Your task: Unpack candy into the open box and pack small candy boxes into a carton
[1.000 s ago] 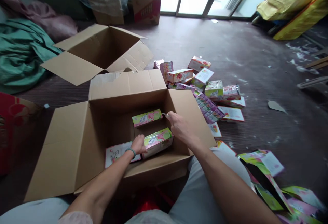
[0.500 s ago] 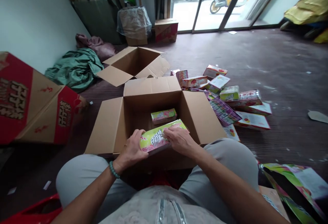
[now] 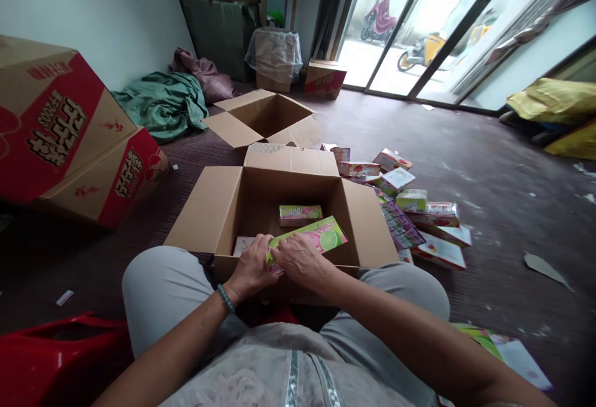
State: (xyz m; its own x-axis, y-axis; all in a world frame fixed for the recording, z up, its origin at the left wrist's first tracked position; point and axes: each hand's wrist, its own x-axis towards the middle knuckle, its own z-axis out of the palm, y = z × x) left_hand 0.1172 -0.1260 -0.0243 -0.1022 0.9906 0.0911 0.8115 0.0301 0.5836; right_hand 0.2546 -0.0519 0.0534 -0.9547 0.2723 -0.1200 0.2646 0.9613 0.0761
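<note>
A long green-and-pink printed box point(image 3: 321, 235) is tilted over the front of the open carton point(image 3: 370, 221) between my knees. My left hand point(image 3: 256, 265) grips its near left end, fingers closed round it. My right hand point(image 3: 298, 259) lies across the top of the same end, fingers bent against it; what the fingertips do there is hidden. Inside the carton a smaller-looking green-and-pink box point(image 3: 300, 214) lies by the far wall. A pale box or panel point(image 3: 243, 245) shows at the carton's left side, partly behind my left hand.
Another open carton point(image 3: 270, 115) stands beyond. At left are large red-and-brown cartons point(image 3: 69, 115) and a red plastic item point(image 3: 65, 357). Several small boxes point(image 3: 437, 245) lie in a heap on the right floor. A green cloth point(image 3: 158, 106) lies by the wall.
My right hand has slid left along the box toward my left hand, baring the lime picture at its right end. The view has turned somewhat left.
</note>
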